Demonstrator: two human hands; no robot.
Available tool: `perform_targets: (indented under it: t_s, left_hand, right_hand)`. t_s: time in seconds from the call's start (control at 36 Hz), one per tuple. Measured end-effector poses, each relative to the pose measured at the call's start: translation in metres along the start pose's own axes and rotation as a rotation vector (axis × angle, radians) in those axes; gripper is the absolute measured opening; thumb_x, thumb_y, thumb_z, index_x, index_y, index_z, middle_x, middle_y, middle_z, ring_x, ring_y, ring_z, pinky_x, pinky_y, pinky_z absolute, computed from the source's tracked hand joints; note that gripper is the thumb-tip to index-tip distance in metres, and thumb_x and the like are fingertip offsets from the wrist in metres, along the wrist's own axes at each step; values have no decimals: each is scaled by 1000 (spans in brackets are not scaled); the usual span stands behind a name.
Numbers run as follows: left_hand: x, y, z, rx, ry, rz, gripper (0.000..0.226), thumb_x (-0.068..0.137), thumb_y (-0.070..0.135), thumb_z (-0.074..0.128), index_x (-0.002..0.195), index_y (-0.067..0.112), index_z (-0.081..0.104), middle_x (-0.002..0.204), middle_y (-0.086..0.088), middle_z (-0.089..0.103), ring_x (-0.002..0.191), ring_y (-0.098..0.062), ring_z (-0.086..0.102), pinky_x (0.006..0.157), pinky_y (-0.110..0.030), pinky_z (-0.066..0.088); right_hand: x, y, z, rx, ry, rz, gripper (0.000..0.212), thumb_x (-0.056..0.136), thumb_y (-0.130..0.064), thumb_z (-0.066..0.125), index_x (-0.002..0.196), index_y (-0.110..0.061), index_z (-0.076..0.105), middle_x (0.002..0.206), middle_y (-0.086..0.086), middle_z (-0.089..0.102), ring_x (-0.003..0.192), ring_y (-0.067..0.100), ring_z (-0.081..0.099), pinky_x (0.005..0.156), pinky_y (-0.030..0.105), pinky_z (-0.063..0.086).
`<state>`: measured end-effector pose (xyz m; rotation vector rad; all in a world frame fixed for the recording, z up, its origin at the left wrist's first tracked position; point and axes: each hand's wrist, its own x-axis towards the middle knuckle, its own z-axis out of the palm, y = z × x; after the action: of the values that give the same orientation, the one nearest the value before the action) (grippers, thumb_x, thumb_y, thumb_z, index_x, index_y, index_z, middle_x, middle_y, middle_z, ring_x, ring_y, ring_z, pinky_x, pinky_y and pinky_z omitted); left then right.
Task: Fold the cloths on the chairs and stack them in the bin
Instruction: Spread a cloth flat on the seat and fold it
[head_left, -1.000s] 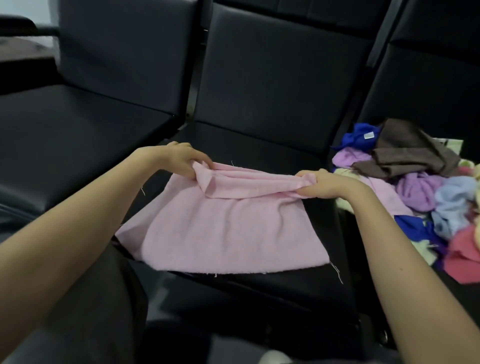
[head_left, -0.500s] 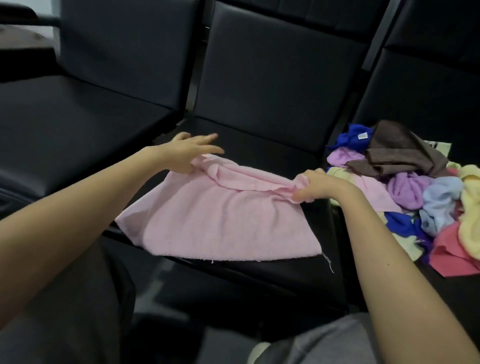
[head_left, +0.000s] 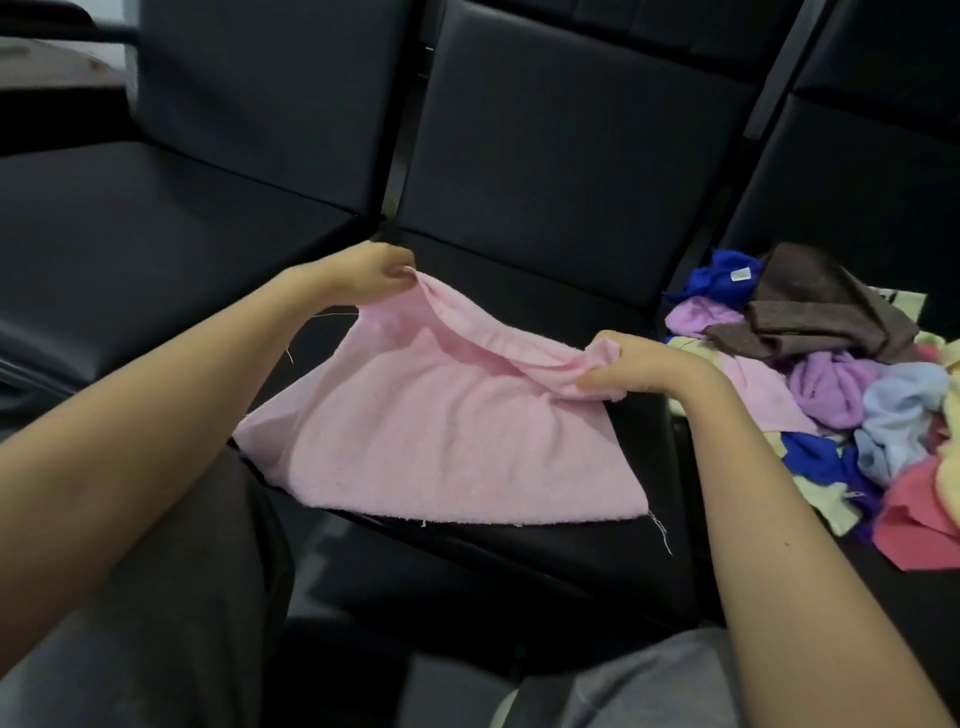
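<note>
Now each hand, left hand (head_left: 363, 273) and right hand (head_left: 631, 366), pinches the pink cloth (head_left: 441, 431).

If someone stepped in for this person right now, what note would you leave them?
Left hand: pinches the far left corner of the pink cloth.
Right hand: grips its far right corner.
The cloth lies on the middle chair, far edge lifted; no fold is finished.
The unfolded pile sits on the next chair to the right. No bin in view.
Left: fold this cloth, then the pile, and stack everything in the bin.
</note>
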<state>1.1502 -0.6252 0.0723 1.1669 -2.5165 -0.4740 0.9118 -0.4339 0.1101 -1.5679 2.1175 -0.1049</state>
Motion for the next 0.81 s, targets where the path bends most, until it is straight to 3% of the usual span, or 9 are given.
perform_targets:
  t_s: [0.06,0.11,0.14,0.22,0.31,0.36,0.53,0.64,0.81]
  left_hand:
    - [6,-7,14,-40,14,-68,24,98,19,40,109,10,59,98,-3,58,87,-22,53,70,-30,39]
    - [12,-13,30,-19,20,-148,29,99,22,36,117,10,55,104,-5,58,92,-26,53,75,-32,40]
    - [15,-16,36,5,36,-186,29,98,25,35,116,9,53,106,-9,60,90,-28,53,74,-34,41]
    - [20,-16,49,67,104,-232,28,96,29,38,113,11,52,106,-14,61,90,-31,53,72,-35,41]
    - [25,-16,56,162,73,-167,29,96,29,43,120,20,57,124,-10,53,116,-30,44,90,-40,38]
    - [27,-15,57,135,2,-138,30,95,29,45,120,16,55,129,-9,52,119,-30,44,95,-40,35]
    - [24,-10,42,-6,-86,-168,22,93,27,51,107,11,57,102,-5,56,91,-24,52,76,-31,39]
    - [20,-11,34,-82,-109,-171,23,90,30,55,87,8,61,78,-3,57,75,-22,53,64,-28,42]
    - [14,-11,23,-628,-57,-188,24,88,22,62,69,14,51,66,1,50,57,-12,47,46,-22,37]
  right_hand:
    - [1,0,2,39,34,-6,13,70,-25,54,80,-18,49,74,11,41,69,34,34,60,42,31]
    - [5,6,4,91,80,9,35,83,-15,48,116,-28,48,99,10,55,81,32,51,68,35,42]
    - [7,6,6,123,97,13,42,85,-11,45,122,-32,44,108,11,55,85,29,54,71,34,43]
    - [15,5,9,170,162,-5,32,87,-7,43,110,-25,55,111,8,58,96,27,57,75,33,47]
    - [19,5,10,258,273,20,24,87,-10,47,97,-23,64,106,6,63,94,24,59,73,31,49]
    - [23,6,9,315,347,33,23,88,-13,49,95,-24,68,107,8,65,97,27,61,76,33,51]
    - [30,9,1,313,501,155,37,93,-27,53,113,3,64,115,18,63,98,30,60,77,33,45]
    - [19,26,-8,367,376,20,26,93,-27,59,107,-8,69,86,-9,61,78,1,55,61,11,36]
    - [9,39,-25,306,206,-63,14,87,-14,65,96,-21,72,93,-12,68,88,7,63,73,16,48]
